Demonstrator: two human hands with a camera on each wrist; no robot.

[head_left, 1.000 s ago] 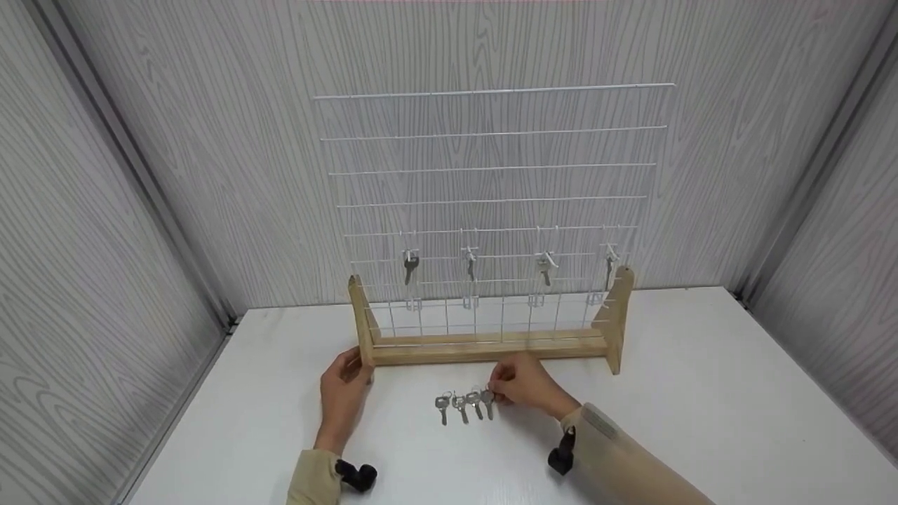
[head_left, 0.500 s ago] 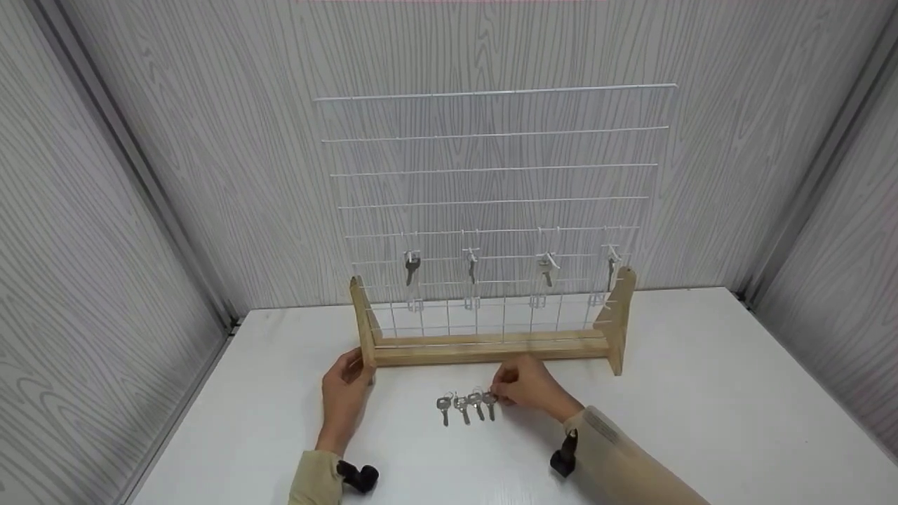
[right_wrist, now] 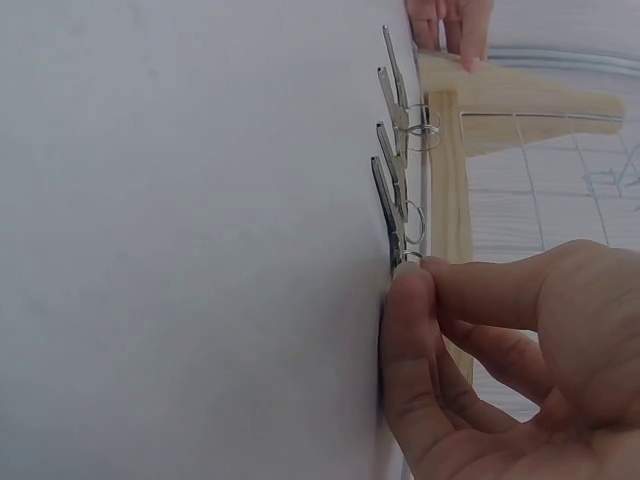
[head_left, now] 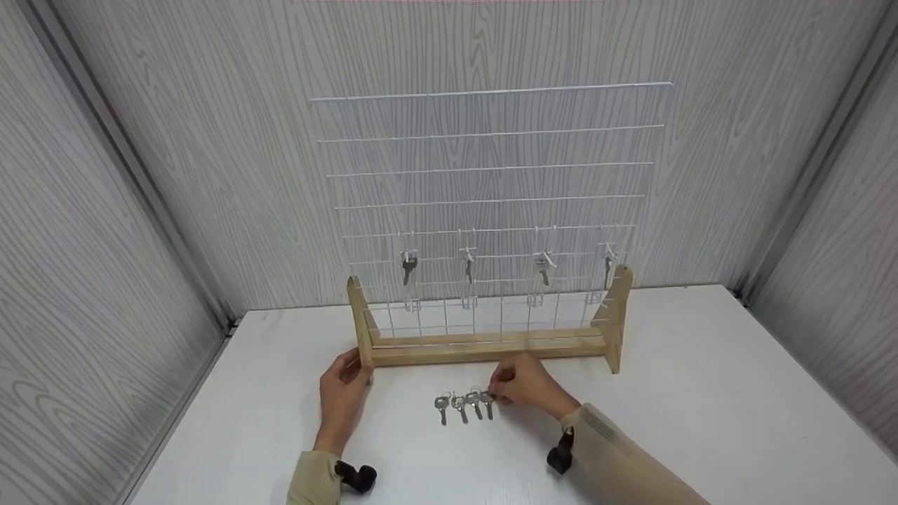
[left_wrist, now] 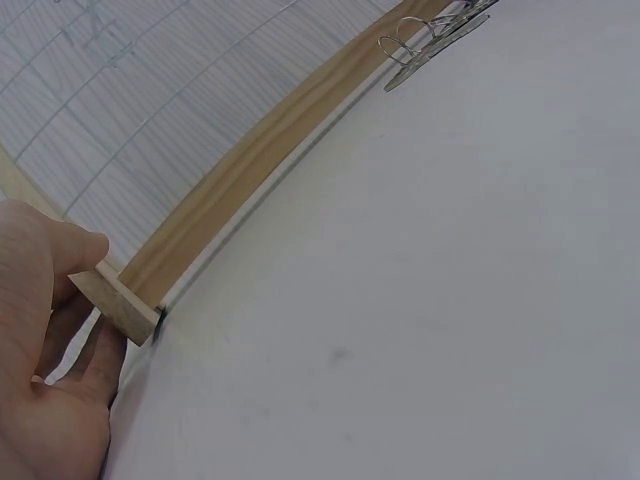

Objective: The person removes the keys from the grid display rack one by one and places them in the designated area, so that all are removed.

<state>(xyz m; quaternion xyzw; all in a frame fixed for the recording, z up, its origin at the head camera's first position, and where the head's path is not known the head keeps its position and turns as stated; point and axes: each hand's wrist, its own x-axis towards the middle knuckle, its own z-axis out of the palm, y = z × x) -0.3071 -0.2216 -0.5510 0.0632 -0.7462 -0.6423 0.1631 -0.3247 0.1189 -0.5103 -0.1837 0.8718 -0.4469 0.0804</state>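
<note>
My left hand grips the left end of a wooden stand. In the left wrist view the thumb lies on one side of the stand's foot, the fingers on the other. On the white tabletop a row of several metal keys lies in front of the stand, each with a small ring. At the row's right end my right hand pinches the ring of the last key. The right wrist view shows thumb and forefinger meeting on this key's ring, partly hidden by the fingertips.
The stand holds up a white wire grid. White hooks on it carry several hanging keys, such as the leftmost key. Wood-patterned panels enclose the table at the back and both sides.
</note>
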